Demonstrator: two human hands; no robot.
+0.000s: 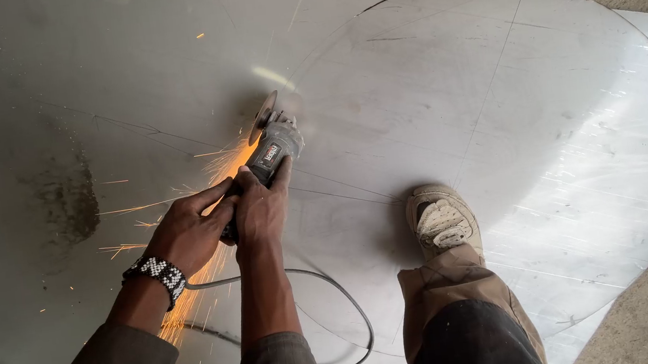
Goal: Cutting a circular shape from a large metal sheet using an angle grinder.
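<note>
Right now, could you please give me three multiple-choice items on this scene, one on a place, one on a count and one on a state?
1. Where is the shoe?
A. On the metal sheet
B. On the bare ground beside it
C. On the cable

2. How many hands hold the angle grinder?
A. None
B. One
C. Two

3. What state is the grinder's disc in?
A. Lying idle
B. Throwing sparks
C. Taken off

Answers:
1. A, the shoe stands flat on the shiny sheet.
2. C, the left hand and the right hand each have a grip on its body.
3. B, orange sparks stream back from the disc towards the person.
</note>
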